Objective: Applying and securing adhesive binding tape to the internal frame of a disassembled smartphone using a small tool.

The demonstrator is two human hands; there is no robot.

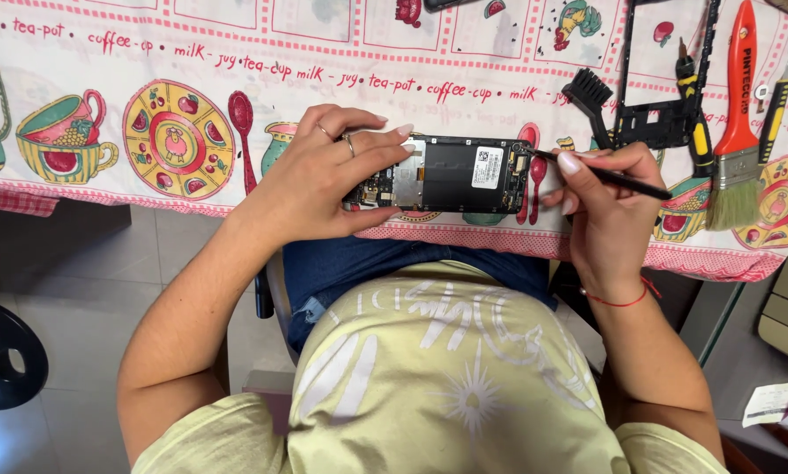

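Opened phone [447, 174] flat at the bench [104, 184] near edge, internals up. Left hand [328, 171] clamped on its left end, thumb below, fingers over top. Right hand [605, 206] pinching a thin black tool [613, 178], tip touching the phone's right end. Black brush [590, 92], phone frame [662, 123], screwdrivers [694, 114], orange-handled paintbrush [738, 114] lie toward the far right corner.

Only labels I can spot: a small white rectangular sticker [487, 167] with a dark square code on the opened phone [447, 175], toward its right end, and a white paper slip [773, 403] with dark print well below-right of that phone.
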